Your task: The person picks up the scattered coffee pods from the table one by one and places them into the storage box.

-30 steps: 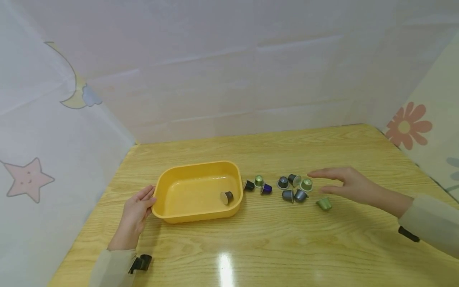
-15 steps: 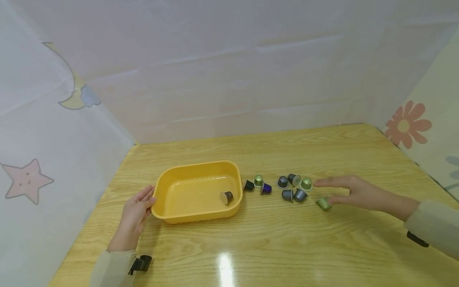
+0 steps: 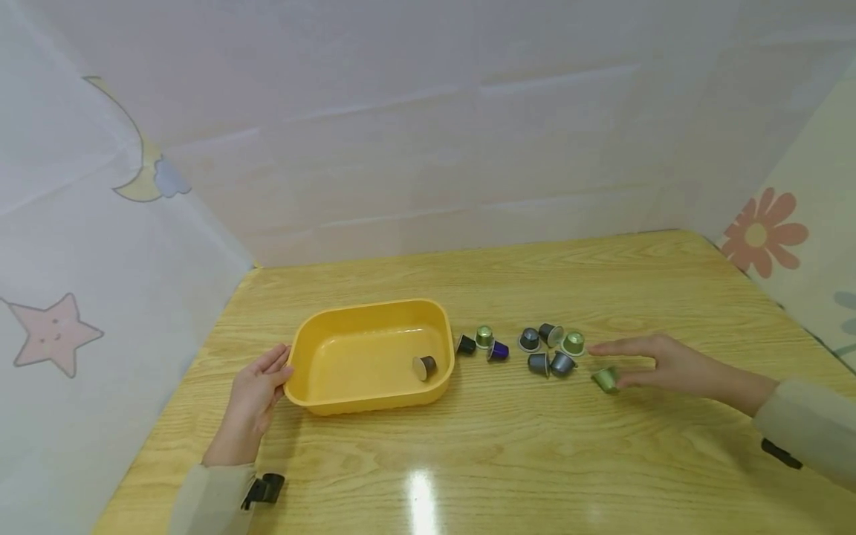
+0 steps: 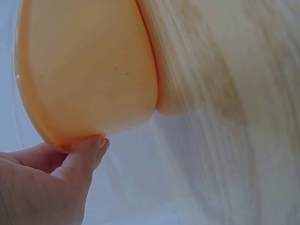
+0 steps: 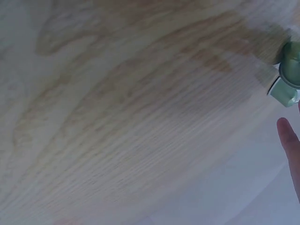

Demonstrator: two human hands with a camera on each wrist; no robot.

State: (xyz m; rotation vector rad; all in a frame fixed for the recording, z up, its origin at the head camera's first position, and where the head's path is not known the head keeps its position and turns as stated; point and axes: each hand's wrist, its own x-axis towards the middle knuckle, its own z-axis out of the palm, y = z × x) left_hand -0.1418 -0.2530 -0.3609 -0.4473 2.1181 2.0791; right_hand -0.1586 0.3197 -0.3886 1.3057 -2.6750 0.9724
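A yellow plastic tub (image 3: 371, 407) stands on the table, with one dark coffee capsule (image 3: 428, 365) lying inside near its right end. My left hand (image 3: 253, 394) grips the tub's left end at the rim; in the left wrist view, the thumb and fingers of that hand (image 4: 56, 183) pinch its edge. My right hand (image 3: 675, 365) is at the right, fingers extended. Its thumb tip meets a tipped light-green capsule (image 3: 605, 380), though firm contact cannot be told. Its forefinger points at an upright green capsule (image 3: 573, 342). Both green capsules (image 5: 291, 65) are partly cut off in the right wrist view.
Left of the right hand lie several grey and dark capsules (image 3: 539, 364). Close to the tub's right wall are a black capsule (image 3: 466, 345), a green one (image 3: 484, 336) and a purple one (image 3: 498, 351). Pale printed cloth (image 3: 428, 148) surrounds the wooden table (image 3: 508, 461).
My right hand has come down and slightly right, bringing its thumb to the tipped green capsule. The left hand and tub have stayed in place.
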